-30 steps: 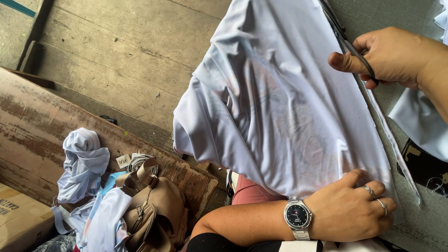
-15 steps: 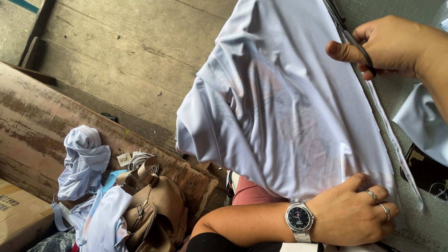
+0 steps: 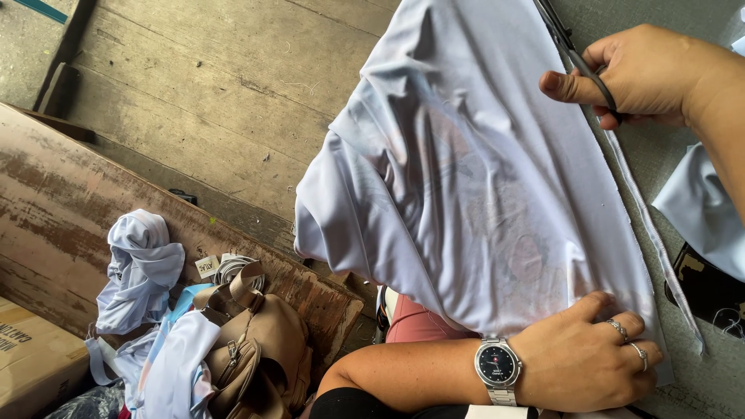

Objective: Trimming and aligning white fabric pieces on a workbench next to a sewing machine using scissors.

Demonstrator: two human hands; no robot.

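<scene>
A large pale lilac-white cloth [image 3: 466, 194] lies spread on a grey surface [image 3: 683, 15] and hangs off its edge. My right hand [image 3: 652, 77] grips dark scissors [image 3: 570, 50] whose blades sit at the cloth's right edge. A thin cut strip [image 3: 660, 248] trails along that edge. My left hand [image 3: 582, 361], with rings and a silver wristwatch [image 3: 497, 365], presses flat on the near corner of the cloth.
A tan leather bag [image 3: 256, 349] and bundled pale cloth [image 3: 140, 264] lie beside a worn wooden board [image 3: 70, 194]. A cardboard box [image 3: 31, 357] sits at lower left on a plank floor [image 3: 217, 77]. Another pale cloth piece [image 3: 702, 209] and a dark object [image 3: 706, 291] lie at right.
My right hand with the scissors has shifted slightly farther along the cloth's edge. My left hand stays pressed on the cloth.
</scene>
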